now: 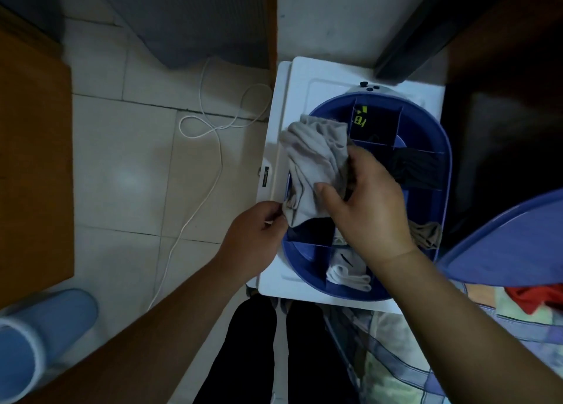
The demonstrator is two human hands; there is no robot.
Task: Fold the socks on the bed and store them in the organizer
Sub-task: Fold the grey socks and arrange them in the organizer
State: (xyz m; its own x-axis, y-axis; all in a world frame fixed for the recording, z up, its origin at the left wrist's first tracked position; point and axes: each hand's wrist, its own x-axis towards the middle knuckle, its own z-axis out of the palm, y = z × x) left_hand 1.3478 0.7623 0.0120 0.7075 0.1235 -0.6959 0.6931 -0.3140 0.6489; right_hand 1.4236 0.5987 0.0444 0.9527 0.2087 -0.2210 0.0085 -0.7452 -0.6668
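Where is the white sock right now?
The white sock lies in a near compartment of the blue organizer, just below the right hand, which holds the grey sock.

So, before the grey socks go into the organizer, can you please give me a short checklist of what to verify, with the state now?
1. Left hand holds the grey socks: ok, it pinches their near corner.
2. Right hand holds the socks: ok, thumb and fingers grip the right side.
3. Socks are folded neatly: not ok, they look bunched and wrinkled.
4. Socks are over the organizer: ok, above its left part.
5. A free compartment lies under the socks: cannot tell, the socks and hands hide it.
6. Other compartments are already in use: ok, black socks and white socks lie in theirs.
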